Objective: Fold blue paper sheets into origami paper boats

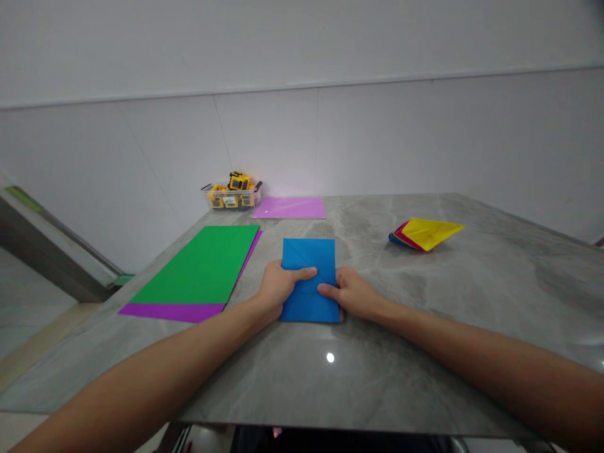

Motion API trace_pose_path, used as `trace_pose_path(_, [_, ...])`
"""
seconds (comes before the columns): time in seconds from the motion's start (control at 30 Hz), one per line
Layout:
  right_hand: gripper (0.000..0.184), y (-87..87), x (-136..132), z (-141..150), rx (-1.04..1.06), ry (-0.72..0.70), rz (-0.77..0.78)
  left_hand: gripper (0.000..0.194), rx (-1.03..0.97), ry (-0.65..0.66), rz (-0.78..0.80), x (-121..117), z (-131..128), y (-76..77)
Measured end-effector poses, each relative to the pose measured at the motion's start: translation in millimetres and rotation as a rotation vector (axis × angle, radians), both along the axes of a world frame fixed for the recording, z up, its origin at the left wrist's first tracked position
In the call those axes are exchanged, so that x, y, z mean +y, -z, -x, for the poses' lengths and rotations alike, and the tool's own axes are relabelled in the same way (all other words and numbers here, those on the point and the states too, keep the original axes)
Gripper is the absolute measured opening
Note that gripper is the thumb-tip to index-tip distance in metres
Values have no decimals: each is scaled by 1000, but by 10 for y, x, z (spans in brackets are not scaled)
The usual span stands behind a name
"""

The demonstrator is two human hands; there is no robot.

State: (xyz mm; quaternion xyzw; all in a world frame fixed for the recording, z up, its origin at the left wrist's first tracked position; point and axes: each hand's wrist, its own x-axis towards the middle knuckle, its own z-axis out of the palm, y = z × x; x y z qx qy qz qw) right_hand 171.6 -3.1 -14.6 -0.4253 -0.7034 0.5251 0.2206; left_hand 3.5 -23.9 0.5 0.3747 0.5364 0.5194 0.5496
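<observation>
A blue sheet of paper (309, 258) lies flat on the grey marble table (425, 327), with diagonal creases showing on it. My left hand (278, 289) presses on its left side, thumb stretched across the paper. My right hand (352, 292) rests on its right lower part, index finger pointing left towards the thumb. Both hands hold the paper down at its near half.
A green sheet (202, 264) lies on a purple sheet (172, 311) to the left. Another purple sheet (290, 207) lies at the back. Folded coloured paper shapes, yellow on top (425, 233), sit at the right. A clear box with yellow toy vehicles (232, 194) stands by the wall.
</observation>
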Motion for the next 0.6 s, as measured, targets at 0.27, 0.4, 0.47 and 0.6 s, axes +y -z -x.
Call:
trace_pose_path(0.27, [32, -76, -54, 15, -81, -16, -83, 33, -2, -28, 29, 6, 4, -94])
trace_pose_path(0.4, [35, -103, -65, 13, -76, -49, -54, 34, -17, 15, 12, 89, 92, -104])
trace_pose_path(0.47, [34, -118, -72, 15, -60, -64, -15, 34, -25, 15, -2, 138, 144, -95])
trace_pose_path(0.6, [32, -148, -101, 37, -39, -76, 25, 32, -29, -4, -40, 208, 201, -51])
